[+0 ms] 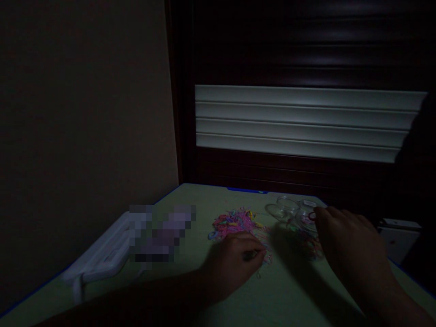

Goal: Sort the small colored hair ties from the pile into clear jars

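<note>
Looking down, in dim light, on a pale green table (pixel 272 302), with a left hand (pixel 235 261) and a right hand (pixel 350 240) reaching in over small bands. Near the middle, just beyond the left fingers: a heap of colourful bands (pixel 235 222), mostly pink, with touches of yellow, red and blue. Farther right, partly behind the right hand: a darker loose cluster (pixel 308 243), near some clear containers (pixel 286 206) with round rims.

To handle such light loops well, best to take one at a time by the edge, pinching softly with the fingertips, so as not to pull up tangled neighbours. Wise also to angle the right wrist away from the light, for less shadow on the cluster, and to go gently around the containers, probably easy to knock.

In the right hand, in a narrow fingertip pinch: a thin reddish ring (pixel 312 216), in line with the containers. On the left, fingers curled, with thumb and fingertips close together; too dark to tell whether gripping anything. Just below those tips: a small pale loop (pixel 258 275).
</note>
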`<state>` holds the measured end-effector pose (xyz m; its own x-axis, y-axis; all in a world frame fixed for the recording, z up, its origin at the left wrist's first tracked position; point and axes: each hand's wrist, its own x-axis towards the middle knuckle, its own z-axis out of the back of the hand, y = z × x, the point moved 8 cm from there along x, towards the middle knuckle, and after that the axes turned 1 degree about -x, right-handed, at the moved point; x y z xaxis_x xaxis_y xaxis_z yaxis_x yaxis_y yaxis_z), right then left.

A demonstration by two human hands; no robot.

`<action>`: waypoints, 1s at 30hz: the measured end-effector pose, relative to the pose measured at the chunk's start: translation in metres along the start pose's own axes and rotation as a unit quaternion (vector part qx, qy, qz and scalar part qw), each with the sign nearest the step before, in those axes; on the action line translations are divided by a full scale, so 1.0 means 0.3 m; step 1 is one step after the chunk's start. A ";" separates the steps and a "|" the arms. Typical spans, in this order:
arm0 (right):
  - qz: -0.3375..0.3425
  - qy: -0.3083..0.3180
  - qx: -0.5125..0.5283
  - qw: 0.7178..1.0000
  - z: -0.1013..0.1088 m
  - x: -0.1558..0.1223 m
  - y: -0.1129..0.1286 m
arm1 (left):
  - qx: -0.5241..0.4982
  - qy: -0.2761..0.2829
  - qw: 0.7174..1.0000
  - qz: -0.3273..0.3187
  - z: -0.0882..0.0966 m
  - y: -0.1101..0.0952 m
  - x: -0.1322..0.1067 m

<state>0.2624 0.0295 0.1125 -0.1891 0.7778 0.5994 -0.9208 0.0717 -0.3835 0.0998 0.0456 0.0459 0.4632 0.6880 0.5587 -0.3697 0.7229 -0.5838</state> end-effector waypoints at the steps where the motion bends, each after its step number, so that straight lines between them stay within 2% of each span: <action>1: -0.001 0.003 -0.002 1.000 -0.004 0.000 -0.001 | 0.003 0.001 1.000 0.001 0.000 0.001 0.000; 6: 0.010 0.005 0.010 1.000 -0.024 0.002 0.006 | 0.004 0.010 1.000 0.006 -0.003 0.004 0.000; 11: 0.026 -0.001 0.020 0.999 -0.013 -0.002 0.012 | 0.002 0.009 1.000 0.013 -0.003 0.006 -0.003; 15: 0.056 -0.015 0.093 0.994 0.002 0.000 0.045 | 0.010 0.007 1.000 0.015 -0.003 0.006 -0.003; 17: 0.084 -0.004 0.190 0.978 -0.006 0.001 0.084 | 0.005 0.013 1.000 0.010 -0.004 0.001 -0.001; 20: 0.114 0.043 0.333 0.935 -0.037 -0.005 0.145 | -0.003 0.012 1.000 0.004 -0.003 -0.004 0.000; 26: 0.193 0.150 0.373 0.895 -0.077 -0.037 0.234 | 0.007 0.019 1.000 0.007 -0.006 -0.002 0.000; 30: 0.192 0.160 0.391 0.886 -0.054 -0.040 0.242 | 0.062 0.028 0.998 0.003 0.016 -0.002 0.016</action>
<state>0.2035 0.0356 0.0660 -0.5482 0.7976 0.2516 -0.7885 -0.5932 0.1624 0.0983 0.0488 0.0518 0.5043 0.6899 0.5193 -0.4682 0.7238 -0.5069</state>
